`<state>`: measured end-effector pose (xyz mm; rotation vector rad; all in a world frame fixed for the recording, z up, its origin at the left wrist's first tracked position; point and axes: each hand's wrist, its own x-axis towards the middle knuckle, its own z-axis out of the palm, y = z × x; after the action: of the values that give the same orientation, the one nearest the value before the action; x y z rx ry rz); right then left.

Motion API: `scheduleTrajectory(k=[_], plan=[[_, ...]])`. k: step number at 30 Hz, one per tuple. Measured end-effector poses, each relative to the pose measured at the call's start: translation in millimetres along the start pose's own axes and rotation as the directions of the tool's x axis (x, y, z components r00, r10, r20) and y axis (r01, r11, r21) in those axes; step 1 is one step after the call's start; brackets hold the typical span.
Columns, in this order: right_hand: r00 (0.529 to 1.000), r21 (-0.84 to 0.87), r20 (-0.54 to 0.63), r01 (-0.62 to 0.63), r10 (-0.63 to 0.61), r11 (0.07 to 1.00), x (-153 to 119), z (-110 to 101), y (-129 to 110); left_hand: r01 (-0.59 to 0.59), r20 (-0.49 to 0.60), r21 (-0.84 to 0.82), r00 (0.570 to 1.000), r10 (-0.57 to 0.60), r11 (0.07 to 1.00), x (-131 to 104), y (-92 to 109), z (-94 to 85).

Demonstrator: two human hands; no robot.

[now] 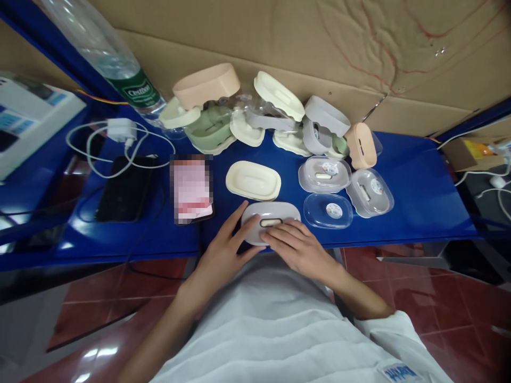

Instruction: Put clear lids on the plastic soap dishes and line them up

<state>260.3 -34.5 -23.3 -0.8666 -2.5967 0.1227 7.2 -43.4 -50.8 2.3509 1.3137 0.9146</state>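
Note:
A grey oval plastic case (249, 230) sits at the table's front edge, directly before me. On its upper face is a dark-rimmed oval slot with a cream strip (271, 222) in it. My left hand (227, 247) grips the case's left end, thumb along the near side and fingers over the top and far side. The fingers of my right hand (293, 244) are bent over the right part, their tips by the strip; its thumb is hidden. A clear oval lid (328, 210) with a round sticker lies just right of the case. Behind the case rests a cream oval tray (253, 181).
Two grey cases with clear lids (324, 174) stand at right. Along the cardboard wall (279, 32) are piled cream, green, grey and peach parts (207, 85). A phone (123, 191), a white charger cable (120, 130), a blurred pink item (191, 189) and a water bottle (136, 88) occupy the left.

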Motion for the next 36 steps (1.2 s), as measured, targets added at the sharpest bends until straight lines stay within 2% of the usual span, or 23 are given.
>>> scheduleTrajectory(k=[3, 5, 8, 10, 13, 16, 18, 22, 24, 28, 33, 36], plan=[[0.998, 0.024, -0.015, -0.059, 0.059, 0.998, -13.8, -12.3, 11.1, 0.000, 0.006, 0.001, 1.000, 0.000, 1.000, 1.1, 3.3, -2.2], [0.978, -0.012, -0.053, -0.202, 0.201, 0.979, -31.4, -22.2, 23.0, 0.023, 0.023, -0.016, 0.999, -0.023, 1.000, 2.5, 6.1, -4.4], [0.894, -0.117, -0.111, -0.446, 0.434, 0.888, -63.7, -30.1, 39.5, 0.071, 0.040, -0.061, 0.997, -0.069, 0.996, 4.4, 8.5, -7.4], [0.844, -0.136, -0.129, -0.536, 0.521, 0.833, -81.4, -29.5, 45.2, 0.087, 0.045, -0.084, 0.995, -0.084, 0.993, 5.0, 8.7, -8.5], [0.814, -0.044, -0.177, -0.568, 0.553, 0.822, -91.8, -25.7, 44.1, 0.110, 0.058, -0.105, 0.993, -0.104, 0.988, 5.1, 8.3, -9.1], [0.784, 0.096, -0.272, -0.555, 0.558, 0.826, -81.8, -24.4, 34.7, 0.147, 0.078, -0.127, 0.987, -0.138, 0.981, 4.5, 6.9, -8.2], [0.798, 0.161, -0.287, -0.506, 0.531, 0.847, -67.3, -23.3, 25.9, 0.159, 0.081, -0.135, 0.986, -0.149, 0.978, 3.6, 5.1, -6.5], [0.922, 0.125, -0.200, -0.312, 0.332, 0.942, -33.1, -12.8, 6.7, 0.161, 0.068, -0.135, 0.986, -0.153, 0.978, 1.4, 0.9, -3.0], [0.959, 0.064, -0.145, -0.238, 0.245, 0.969, -19.5, -6.7, -0.9, 0.165, 0.068, -0.137, 0.985, -0.157, 0.977, 1.1, 0.2, -2.6], [0.977, -0.011, -0.080, -0.201, 0.200, 0.979, -6.8, -7.2, -7.7, 0.194, 0.085, -0.146, 0.979, -0.183, 0.970, 2.2, 1.4, -4.3], [0.980, -0.012, -0.002, -0.198, 0.198, 0.980, -4.7, -19.5, -6.3, 0.226, 0.108, -0.158, 0.972, -0.211, 0.961, 3.4, 1.2, -5.8], [0.974, 0.029, -0.005, -0.225, 0.225, 0.974, -3.9, -16.5, -4.4, 0.193, 0.082, -0.150, 0.980, -0.182, 0.970, 3.5, -0.1, -4.7]])
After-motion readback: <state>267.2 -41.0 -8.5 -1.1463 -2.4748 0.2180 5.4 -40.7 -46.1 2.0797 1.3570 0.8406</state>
